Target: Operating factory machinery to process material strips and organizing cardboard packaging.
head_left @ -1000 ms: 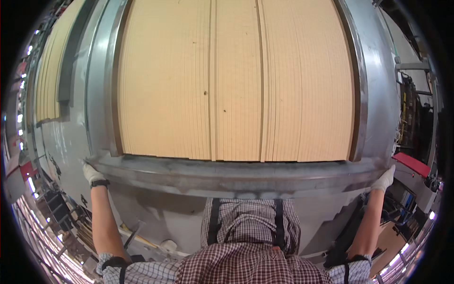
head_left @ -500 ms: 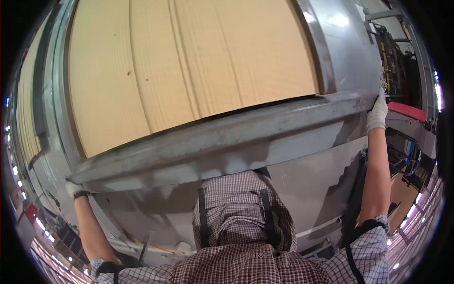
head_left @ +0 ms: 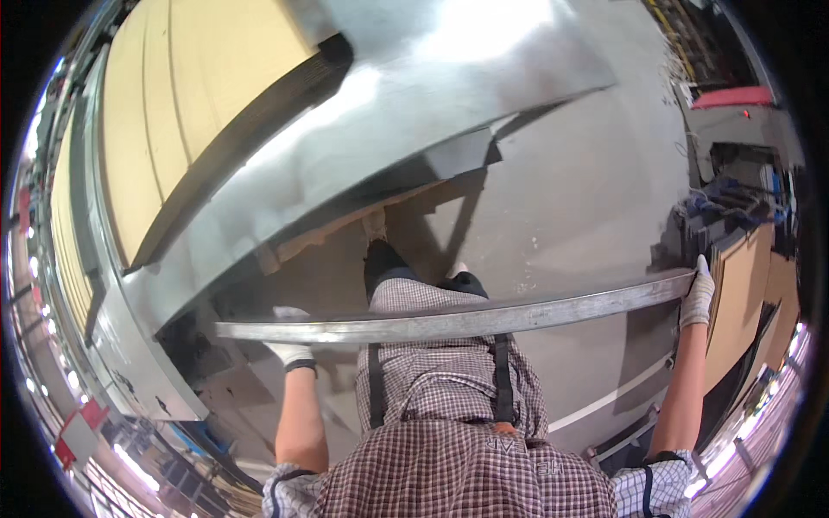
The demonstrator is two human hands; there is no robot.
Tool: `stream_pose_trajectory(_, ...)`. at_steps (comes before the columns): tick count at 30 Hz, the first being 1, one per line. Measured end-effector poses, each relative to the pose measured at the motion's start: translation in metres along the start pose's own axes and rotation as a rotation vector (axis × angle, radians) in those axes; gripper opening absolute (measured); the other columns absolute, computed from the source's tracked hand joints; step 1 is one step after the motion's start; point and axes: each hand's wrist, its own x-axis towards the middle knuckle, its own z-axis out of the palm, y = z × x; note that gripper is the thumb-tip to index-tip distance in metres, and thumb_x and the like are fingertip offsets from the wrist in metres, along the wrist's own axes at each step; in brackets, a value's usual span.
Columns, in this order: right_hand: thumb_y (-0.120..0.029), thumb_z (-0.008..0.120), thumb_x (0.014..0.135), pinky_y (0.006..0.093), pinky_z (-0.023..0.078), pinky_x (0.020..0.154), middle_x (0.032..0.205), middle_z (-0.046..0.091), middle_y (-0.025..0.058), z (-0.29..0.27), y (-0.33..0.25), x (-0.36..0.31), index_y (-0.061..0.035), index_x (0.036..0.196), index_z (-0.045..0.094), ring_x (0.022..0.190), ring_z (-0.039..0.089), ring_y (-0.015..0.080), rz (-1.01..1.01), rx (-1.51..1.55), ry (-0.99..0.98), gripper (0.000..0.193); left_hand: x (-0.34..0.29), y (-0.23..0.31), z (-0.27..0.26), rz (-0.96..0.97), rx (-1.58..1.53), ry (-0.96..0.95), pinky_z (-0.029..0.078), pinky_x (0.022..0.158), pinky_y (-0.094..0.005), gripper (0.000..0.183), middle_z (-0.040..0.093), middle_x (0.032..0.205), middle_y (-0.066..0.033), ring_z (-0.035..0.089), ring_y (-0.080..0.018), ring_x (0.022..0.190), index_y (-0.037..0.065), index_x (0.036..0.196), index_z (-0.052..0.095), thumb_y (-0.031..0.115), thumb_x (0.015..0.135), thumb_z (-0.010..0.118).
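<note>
A long grey metal bar (head_left: 466,323) lies crosswise in front of my body, its right end slightly higher in the picture. My gloved left hand (head_left: 292,337) is closed around it a little in from its left end. At the right end, my gloved right hand (head_left: 699,293) grips the bar, thumb pointing up along the tip. The bar is apart from the metal-topped table (head_left: 397,95) ahead. On that table rests a tan ribbed sheet (head_left: 207,78) with a dark metal strip (head_left: 250,138) along its near edge.
Tan boards (head_left: 741,293) stand upright close to my right hand, with a dark tangle of items (head_left: 734,207) behind them. A red piece (head_left: 734,97) is farther off at the right. Grey floor (head_left: 561,207) stretches between the table and my legs.
The bar has come away from the sheet's near edge toward my body, with both hands on it. My left hand has moved inward to the right. The table now sits farther left.
</note>
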Motion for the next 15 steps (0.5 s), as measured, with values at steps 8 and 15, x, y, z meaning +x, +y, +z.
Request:
stream_pose_trajectory(8, -0.04, 0.061, 0.088, 0.0376, 0.041, 0.052, 0.064, 0.056, 0.003, 0.041, 0.051, -0.017, -0.002, 0.074, 0.066, 0.06, 0.051, 0.0129, -0.364, -0.971, -0.369, 0.04, 0.037, -0.2, 0.057, 0.145, 0.505, 0.56, 0.015, 0.117, -0.0476, 0.092, 0.028, 0.154, -0.0066, 0.023, -0.0281, 0.141, 0.013, 0.148, 0.03, 0.072, 0.08, 0.052)
stream_pose_trajectory(15, -0.033, 0.063, 0.09, 0.037, 0.046, 0.094, 0.11, 0.065, 0.0201, 0.227, 0.034, -0.117, -0.0029, 0.122, 0.057, 0.107, 0.061, 0.0315, -0.164, -0.683, -1.059, 0.044, 0.148, -0.341, 0.044, 0.12, 0.293, 0.298, 0.028, 0.112, -0.0512, 0.082, 0.046, 0.143, -0.0051, 0.039, -0.0296, 0.131, 0.018, 0.137, 0.049, 0.074, 0.078, 0.054)
